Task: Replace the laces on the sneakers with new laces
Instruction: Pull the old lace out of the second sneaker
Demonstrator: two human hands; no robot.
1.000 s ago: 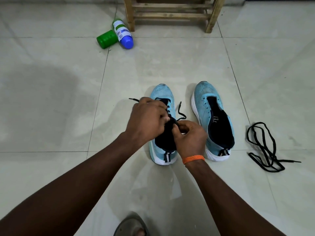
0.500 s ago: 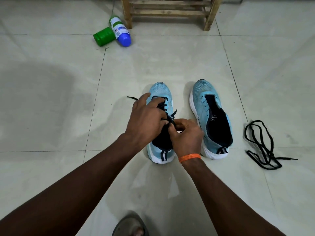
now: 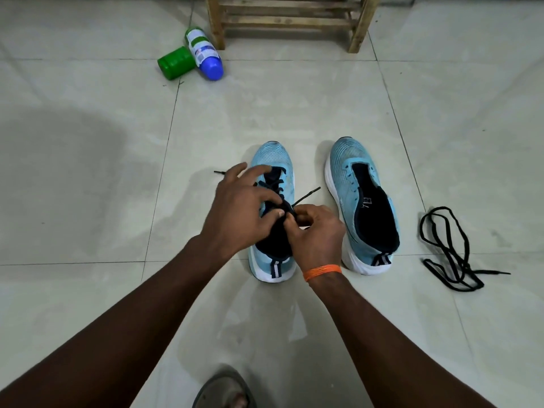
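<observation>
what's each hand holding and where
Right hand pinches the black lace a little below its free tip. Left hand rests on the sneaker; its grip cannot be told.
</observation>
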